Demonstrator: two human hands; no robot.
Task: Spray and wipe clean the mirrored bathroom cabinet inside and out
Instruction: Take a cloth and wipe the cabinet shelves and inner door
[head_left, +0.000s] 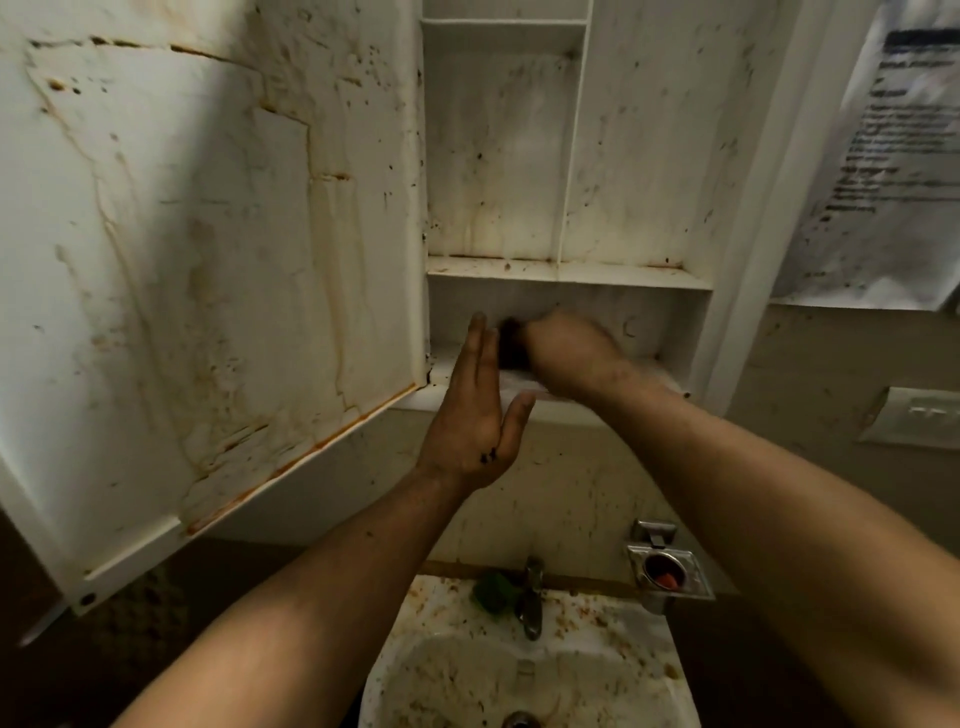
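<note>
The bathroom cabinet (566, 273) stands open in front of me, its white shelves and back wall streaked with brown stains and specks. Its door (208, 260) swings out to the left, the inner face stained and peeling. My right hand (566, 353) is inside the lowest compartment, closed around a dark object (511, 340) that is blurred and partly hidden; I cannot tell what it is. My left hand (475, 410) is held flat and upright at the cabinet's bottom edge, fingers together, just left of the right hand. A white strip, perhaps a cloth (519, 387), lies on the bottom ledge.
Below is a dirty sink (639, 670) with a metal tap (532, 597) and something green (493, 592) beside it. A wall-mounted metal holder (670, 569) is at the right. A printed paper notice (883, 156) hangs at upper right, a wall plate (914, 415) under it.
</note>
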